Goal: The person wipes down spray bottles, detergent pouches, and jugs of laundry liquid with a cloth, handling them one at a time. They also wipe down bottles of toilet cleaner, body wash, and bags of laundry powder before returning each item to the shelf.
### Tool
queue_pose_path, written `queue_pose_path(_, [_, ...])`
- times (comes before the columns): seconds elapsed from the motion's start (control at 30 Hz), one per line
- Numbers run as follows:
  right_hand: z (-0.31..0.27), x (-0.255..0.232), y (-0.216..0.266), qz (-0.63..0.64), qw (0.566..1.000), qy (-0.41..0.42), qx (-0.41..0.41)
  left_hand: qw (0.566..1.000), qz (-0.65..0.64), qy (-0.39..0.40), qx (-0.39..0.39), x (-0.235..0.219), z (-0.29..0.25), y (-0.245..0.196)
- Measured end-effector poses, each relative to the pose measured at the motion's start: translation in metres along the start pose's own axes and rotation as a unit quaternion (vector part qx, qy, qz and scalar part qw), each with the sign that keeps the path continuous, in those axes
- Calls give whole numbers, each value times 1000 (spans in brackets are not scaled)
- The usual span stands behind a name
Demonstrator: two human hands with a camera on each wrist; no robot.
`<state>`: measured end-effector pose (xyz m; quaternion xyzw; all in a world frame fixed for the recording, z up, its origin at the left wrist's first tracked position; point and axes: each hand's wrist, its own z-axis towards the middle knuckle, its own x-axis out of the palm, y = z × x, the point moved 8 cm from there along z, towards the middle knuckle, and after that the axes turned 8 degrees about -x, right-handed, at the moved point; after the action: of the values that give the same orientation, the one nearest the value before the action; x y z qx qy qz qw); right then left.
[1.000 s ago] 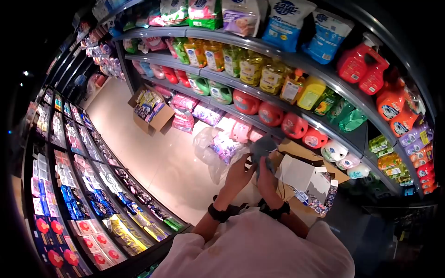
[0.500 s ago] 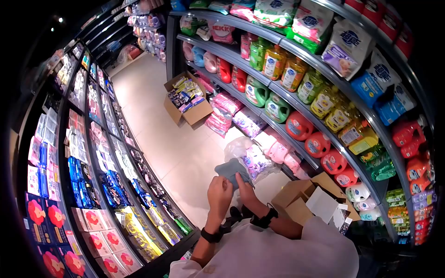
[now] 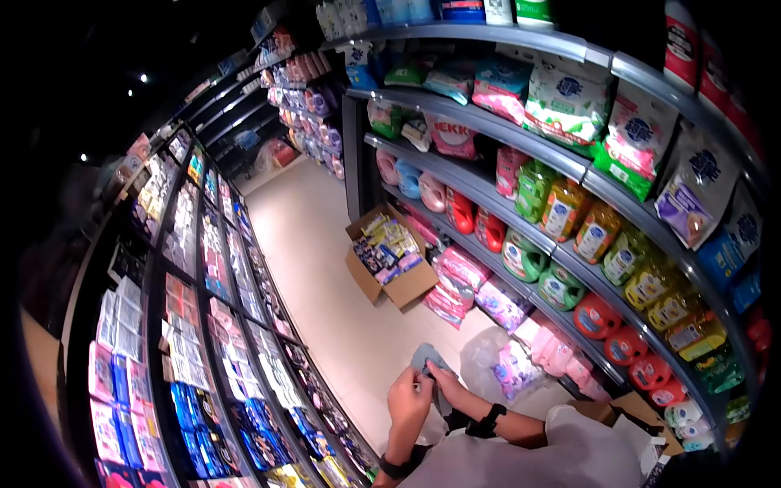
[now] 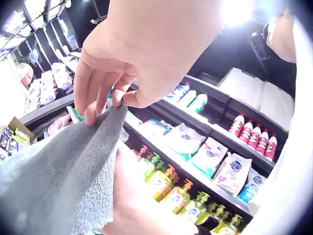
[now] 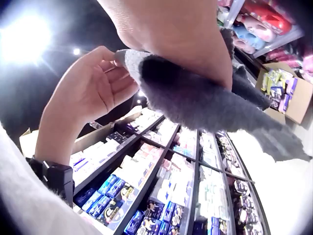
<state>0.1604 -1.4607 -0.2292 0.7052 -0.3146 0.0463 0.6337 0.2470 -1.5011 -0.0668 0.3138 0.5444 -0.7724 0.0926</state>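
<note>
A grey fuzzy cloth (image 3: 425, 355) is held up in front of the person's body, over the aisle floor. My left hand (image 3: 411, 400) pinches one edge of it between thumb and fingertips; in the left wrist view the cloth (image 4: 63, 171) hangs in folds from that pinch. Close beside it, my right hand (image 3: 449, 389) grips the cloth with the thumb along it. In the right wrist view the cloth (image 5: 195, 100) stretches below the right hand (image 5: 171, 34), whose fingers are largely hidden there, while the left hand (image 5: 93, 85) holds the corner.
Shelves of detergent bottles (image 3: 598, 315) and bags line the right side; a low display of small packs (image 3: 195, 415) runs along the left. An open carton (image 3: 411, 285) of packets stands on the floor (image 3: 317, 268) ahead. Another carton (image 3: 634, 415) and a clear plastic bag (image 3: 480, 362) lie at the right.
The head view has swung left and up along the aisle. The cloth, earlier bunched and then spread flatter between the hands, now shows as a smaller folded shape; both hands stay on it.
</note>
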Motion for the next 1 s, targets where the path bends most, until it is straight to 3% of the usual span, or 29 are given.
queue_pose_path(0.03, [19,13,29,-45,998,43,-3,1000,4,7,-30,-7,31,2])
queue_pose_path(0.07, [42,24,40,24,995,75,-58,998,10,18,-67,-18,53,3])
queue_pose_path(0.13, [77,31,58,0,989,116,-95,999,15,-2,-46,-30,101,-14])
queue_pose_path(0.17, [89,42,82,27,989,114,-93,1000,-2,-2,-6,-33,124,-26])
queue_pose_path(0.2, [123,26,57,-77,988,108,-81,999,-17,-2,33,-37,142,-39])
queue_pose_path(0.27, [146,47,96,137,982,87,-98,993,46,44,101,-30,164,-73])
queue_pose_path(0.33, [169,45,114,113,983,85,-121,983,38,84,160,-18,175,-98])
queue_pose_path(0.43, [196,32,136,55,982,77,-167,976,-15,158,150,5,195,-104])
queue_pose_path(0.73, [277,-2,186,-19,954,11,-300,935,-85,265,222,63,282,-108])
queue_pose_path(0.83, [304,-5,202,0,927,-2,-376,892,-88,377,235,81,317,-104])
queue_pose_path(0.9, [317,-14,204,79,875,14,-478,874,-88,397,264,85,349,-106])
queue_pose_path(0.97, [325,-25,204,187,795,54,-574,845,-134,403,325,78,384,-128])
queue_pose_path(1.0, [329,-9,233,181,793,49,-579,839,-114,363,390,77,408,-135])
